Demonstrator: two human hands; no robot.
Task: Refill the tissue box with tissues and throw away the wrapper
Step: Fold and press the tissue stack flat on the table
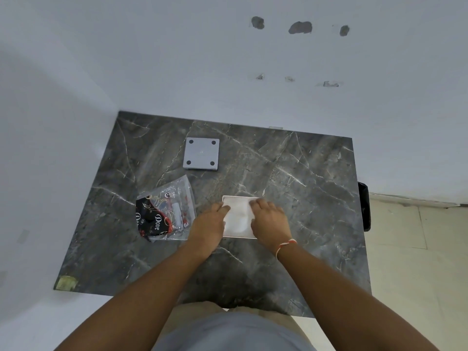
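At the middle of the dark marbled surface [291, 173] stands the white tissue box [239, 233], upside down with its open base facing up and white tissues [239, 214] showing inside. Its long axis runs from 6 to 12 o'clock, away from your body. Your left hand [209, 222] rests on the box's 9 o'clock edge and your right hand [271, 221] on its 3 o'clock edge, fingers loosely curled and pressing down on the tissues; neither grip seems closed around anything. The emptied wrapper [164, 211], clear plastic with black and red print, lies just beside the box at 9 o'clock, nearest your left hand. The grey base plate [201, 153] lies flat at about 11 o'clock, well apart, a forward reach for either hand. A black bin [364, 206] peeks past the surface's 3 o'clock edge.
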